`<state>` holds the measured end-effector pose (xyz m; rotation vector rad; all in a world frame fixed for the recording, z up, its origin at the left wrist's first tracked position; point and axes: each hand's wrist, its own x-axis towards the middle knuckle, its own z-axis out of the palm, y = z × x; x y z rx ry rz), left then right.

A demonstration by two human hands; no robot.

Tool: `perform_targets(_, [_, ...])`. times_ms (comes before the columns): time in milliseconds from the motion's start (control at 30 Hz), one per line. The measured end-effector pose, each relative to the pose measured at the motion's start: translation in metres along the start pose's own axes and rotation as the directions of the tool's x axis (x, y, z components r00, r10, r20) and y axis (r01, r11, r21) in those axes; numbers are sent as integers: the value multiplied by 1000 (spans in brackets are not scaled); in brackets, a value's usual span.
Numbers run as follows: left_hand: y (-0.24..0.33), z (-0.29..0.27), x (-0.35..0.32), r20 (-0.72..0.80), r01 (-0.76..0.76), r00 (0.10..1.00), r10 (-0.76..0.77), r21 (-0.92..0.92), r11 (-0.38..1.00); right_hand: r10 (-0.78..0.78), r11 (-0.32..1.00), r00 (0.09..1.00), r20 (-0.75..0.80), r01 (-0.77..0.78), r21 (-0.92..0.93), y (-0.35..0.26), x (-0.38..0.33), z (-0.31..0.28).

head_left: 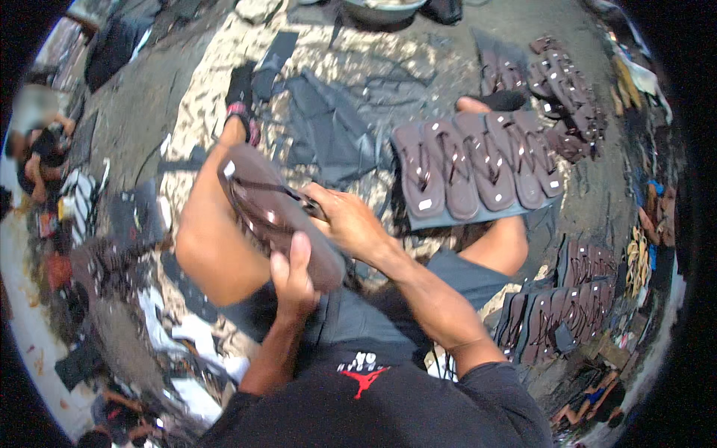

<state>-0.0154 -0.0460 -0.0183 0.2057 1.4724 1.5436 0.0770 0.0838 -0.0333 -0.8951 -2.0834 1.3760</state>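
Observation:
A brown flip-flop sandal (287, 216) with a dark, shiny thong strap is held tilted over my lap. My left hand (293, 278) grips it near the lower end, its thumb and a finger standing up along the sole's surface. Closed at the sandal's right edge, where the strap meets the sole, is my right hand (351, 220). A small dark thing shows between those fingers; its kind cannot be made out. To the right, a row of several similar brown sandals (457, 168) lies side by side on a dark sheet across my other leg.
Black sheet scraps (325, 123) lie on a patterned ground cloth (205, 97) ahead. More sandals are piled at the far right (567, 93) and lined up at the near right (571, 317). White scraps (196, 336) lie at the near left. Another person (46, 153) sits at the left.

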Motion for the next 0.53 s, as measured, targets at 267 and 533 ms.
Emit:
perform_targets(267, [14,-29,17,51,59,997,-64,94,994,519,637,739,-430,2,771,137,237,-105])
perform_targets(533, [-13,-35,48,318,38,935,-157,349,936,620,616,513,-593,150,774,213,412,-155])
